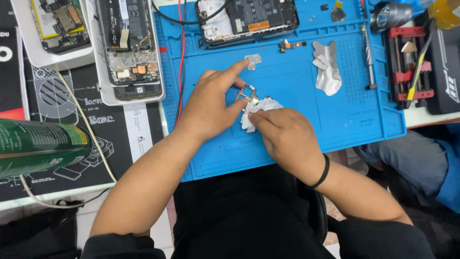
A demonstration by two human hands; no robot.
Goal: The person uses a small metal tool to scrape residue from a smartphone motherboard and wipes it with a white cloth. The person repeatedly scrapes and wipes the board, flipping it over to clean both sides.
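Item in hand: one small circuit board [247,93], metal-framed, lying on the blue work mat [297,120] near its middle. Left hand [211,108]: forefinger and thumb closed on the board's left edge, pinning it to the mat. Right hand [287,136]: fingers closed around one crumpled white tissue [256,112], pressed against the board's lower right corner. Step, as judged: wiping the board clean; the next stroke calls for a steady left-hand hold and light pressure so small parts are not snagged. Count on the mat: one opened phone [247,19] at the top edge, one small metal shield [253,60], one flex part [290,45], one silvery foil piece [328,69], one screwdriver [368,55]. Left of the mat: two opened phones in white trays [103,48], one green spray can [43,146] lying on its side.
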